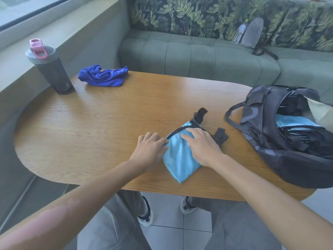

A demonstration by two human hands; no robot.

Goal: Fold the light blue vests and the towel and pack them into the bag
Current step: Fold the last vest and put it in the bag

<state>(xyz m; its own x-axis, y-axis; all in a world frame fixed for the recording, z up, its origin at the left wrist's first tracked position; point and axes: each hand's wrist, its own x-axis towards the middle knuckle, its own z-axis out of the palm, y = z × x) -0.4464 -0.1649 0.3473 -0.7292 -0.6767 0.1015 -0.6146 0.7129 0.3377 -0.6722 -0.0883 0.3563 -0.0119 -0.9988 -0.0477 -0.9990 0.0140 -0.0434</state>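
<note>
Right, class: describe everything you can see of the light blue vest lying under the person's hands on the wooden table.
The light blue vest is soft, thin-looking fabric with black edging and black straps sticking out at its far side. It lies folded into a compact bundle near the front edge of the oval wooden table, left of the open black bag. The left hand touches its left edge; the right hand presses flat on top.

Counted: two vests, one on table [180, 159], one in bag [295, 121]; one towel [103, 76]; one bag [288, 141]; two bottles [48, 69] [239, 33].
</note>
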